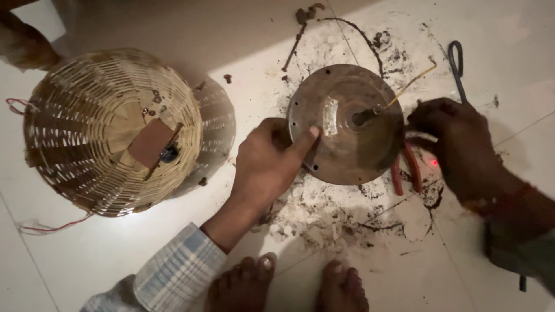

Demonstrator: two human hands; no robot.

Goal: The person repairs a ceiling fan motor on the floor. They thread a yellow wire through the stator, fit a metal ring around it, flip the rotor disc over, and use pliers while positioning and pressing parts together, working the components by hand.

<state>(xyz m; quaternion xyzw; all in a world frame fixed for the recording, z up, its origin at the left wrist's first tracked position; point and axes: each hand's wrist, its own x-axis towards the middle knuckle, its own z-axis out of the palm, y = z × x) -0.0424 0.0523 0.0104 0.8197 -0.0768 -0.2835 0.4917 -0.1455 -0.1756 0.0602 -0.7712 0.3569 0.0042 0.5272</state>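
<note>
Metal motor disc (347, 124): L hand (269, 162) grips its left rim, R hand (454, 138) closed on red-handled pliers (407, 167) at right edge.

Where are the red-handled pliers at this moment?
In the head view, the red-handled pliers lie on the floor, at the round metal housing's right edge, under the right hand.

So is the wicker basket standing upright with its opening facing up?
No, the wicker basket lies upside down on the floor, small parts resting on its upturned base.
</note>
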